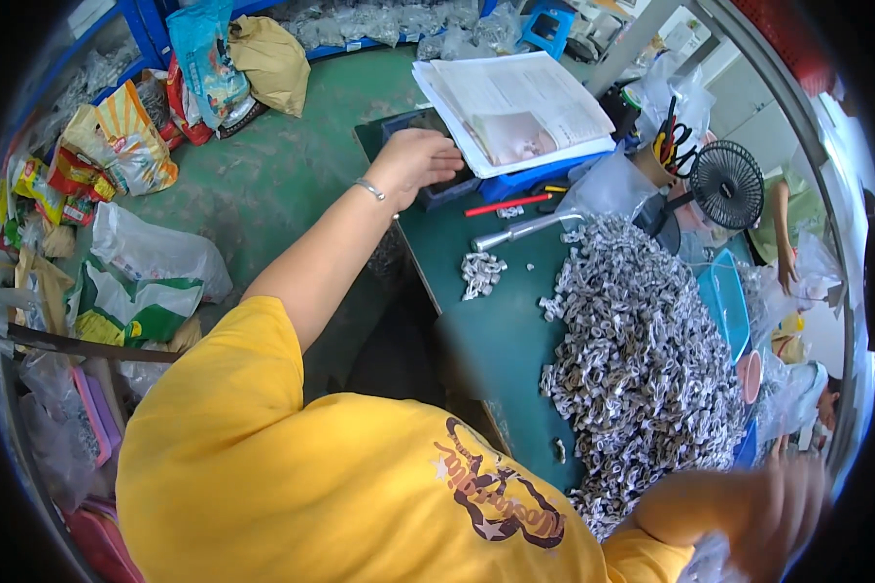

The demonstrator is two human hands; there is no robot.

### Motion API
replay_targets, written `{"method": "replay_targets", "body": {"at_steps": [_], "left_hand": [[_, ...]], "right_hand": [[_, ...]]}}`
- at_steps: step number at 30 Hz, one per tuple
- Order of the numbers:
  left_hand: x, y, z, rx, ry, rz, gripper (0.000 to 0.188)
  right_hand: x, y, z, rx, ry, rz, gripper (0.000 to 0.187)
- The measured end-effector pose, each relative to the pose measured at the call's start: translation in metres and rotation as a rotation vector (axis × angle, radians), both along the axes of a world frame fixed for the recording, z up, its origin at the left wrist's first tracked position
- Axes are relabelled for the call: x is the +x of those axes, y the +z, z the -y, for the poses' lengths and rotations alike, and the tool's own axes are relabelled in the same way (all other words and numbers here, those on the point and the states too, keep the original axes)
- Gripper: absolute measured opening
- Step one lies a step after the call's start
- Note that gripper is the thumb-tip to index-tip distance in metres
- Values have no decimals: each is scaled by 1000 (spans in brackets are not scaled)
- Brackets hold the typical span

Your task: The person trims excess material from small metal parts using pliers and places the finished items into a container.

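Note:
My left hand (415, 167), with a bracelet on the wrist, is over a dark tray (447, 189) at the table's far left corner. Its fingers stretch out loosely toward a stack of papers (525, 107), and nothing shows in them; I cannot tell whether they touch it. The papers rest on something blue. My right hand (778, 510) is at the lower right, beyond the heap's near end and smeared by motion. Between the hands, a big heap of small grey metal pieces (642, 350) covers the right of the green table (506, 340). A smaller cluster (481, 274) lies apart.
A metal-handled tool (525, 231) and a red pen (506, 204) lie near the papers. A black fan (727, 185), a cup with scissors (656, 165) and a blue basket (724, 306) stand beyond the heap. Bags (156, 253) cover the floor at left. Another person (783, 228) is at right.

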State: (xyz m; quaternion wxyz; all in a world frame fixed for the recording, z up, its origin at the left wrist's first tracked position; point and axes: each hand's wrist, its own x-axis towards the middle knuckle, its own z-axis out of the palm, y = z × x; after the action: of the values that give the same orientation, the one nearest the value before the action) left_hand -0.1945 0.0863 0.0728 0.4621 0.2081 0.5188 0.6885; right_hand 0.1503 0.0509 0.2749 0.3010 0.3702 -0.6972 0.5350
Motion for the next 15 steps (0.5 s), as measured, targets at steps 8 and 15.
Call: {"method": "replay_targets", "body": {"at_steps": [8,15], "left_hand": [[-4,-7,-29,-88,-77,52,9],[0,-3,-39,116,11,-134,15]], "right_hand": [[-183,-161,-107,760,-1323,352,99],[-221,-181,-151,618,-1538,610,29]]}}
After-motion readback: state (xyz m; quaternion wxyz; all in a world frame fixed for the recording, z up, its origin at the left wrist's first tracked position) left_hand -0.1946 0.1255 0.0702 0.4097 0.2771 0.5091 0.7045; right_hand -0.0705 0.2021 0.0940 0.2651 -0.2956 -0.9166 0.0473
